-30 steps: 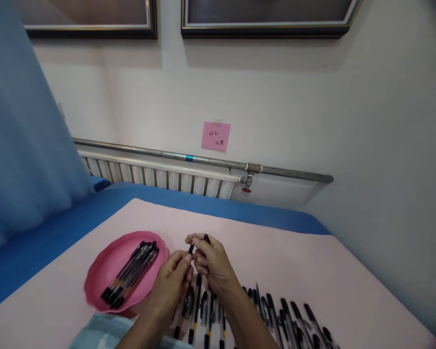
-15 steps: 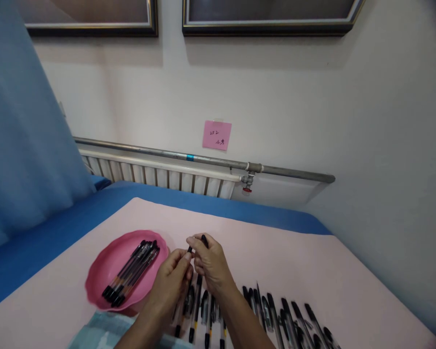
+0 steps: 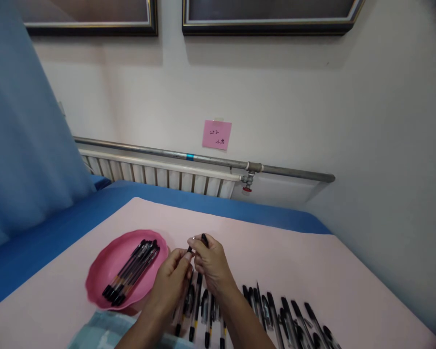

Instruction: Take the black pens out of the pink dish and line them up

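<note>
My left hand (image 3: 171,281) is closed, pinching a black-tipped pen (image 3: 189,249) upright between thumb and fingers. Against it, fingertips close together, my right hand (image 3: 212,264) is closed too; a black pen cap (image 3: 204,239) sticks up out of its curled fingers. Most of the held pen is hidden behind the fingers. Below both hands lie several clear pen barrels (image 3: 194,310) with black ends, along with loose caps. A pink scalloped dish (image 3: 98,278) to the left holds a bundle of assembled pens (image 3: 132,271).
More pen barrels and caps (image 3: 287,320) lie in a row at the front right. A pale pink sheet (image 3: 276,252) covers the blue table (image 3: 240,208). Light blue cloth (image 3: 98,332) lies at the front left. Behind stand a radiator (image 3: 167,177) and a pipe with a valve.
</note>
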### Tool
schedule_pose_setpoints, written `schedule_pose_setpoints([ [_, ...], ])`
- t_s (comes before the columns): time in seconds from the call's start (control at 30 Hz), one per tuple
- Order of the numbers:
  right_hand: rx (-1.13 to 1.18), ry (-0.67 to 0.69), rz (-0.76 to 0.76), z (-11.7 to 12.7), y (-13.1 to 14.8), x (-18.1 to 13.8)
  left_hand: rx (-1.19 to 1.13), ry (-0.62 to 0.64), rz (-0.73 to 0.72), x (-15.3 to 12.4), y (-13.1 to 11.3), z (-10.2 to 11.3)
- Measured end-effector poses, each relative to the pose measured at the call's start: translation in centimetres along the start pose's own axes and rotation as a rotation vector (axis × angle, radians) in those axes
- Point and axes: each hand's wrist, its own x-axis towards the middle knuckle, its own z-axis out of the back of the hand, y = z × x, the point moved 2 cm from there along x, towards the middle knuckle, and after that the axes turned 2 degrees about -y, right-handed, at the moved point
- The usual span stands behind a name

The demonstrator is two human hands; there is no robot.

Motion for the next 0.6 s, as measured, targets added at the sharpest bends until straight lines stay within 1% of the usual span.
schedule_pose_setpoints([
  [0.07, 0.014, 0.058, -0.038, 0.0, 0.1, 0.0, 0.005, 0.011, -0.004, 0.1, 0.1, 0.1],
  [0.13, 0.019, 0.086, -0.051, 0.1, 0.1, -0.1, 0.01, 0.009, -0.009, 0.2, 0.2, 0.1],
  [0.27, 0.012, 0.02, -0.009, 0.0, -0.1, 0.0, 0.028, 0.01, -0.023, 0.3, 0.3, 0.3],
  [0.37, 0.02, -0.022, 0.022, 0.1, -0.2, 0.1, 0.029, 0.032, -0.013, 0.2, 0.2, 0.2],
  [0.5, 0.101, -0.036, 0.033, 1.0, 0.7, 0.4, -0.005, 0.097, 0.071, 0.1, 0.0, -0.2],
  [0.6, 0.148, -0.045, 0.069, 1.6, 1.5, 0.6, -0.038, 0.141, 0.144, -0.1, 0.0, -0.4],
])
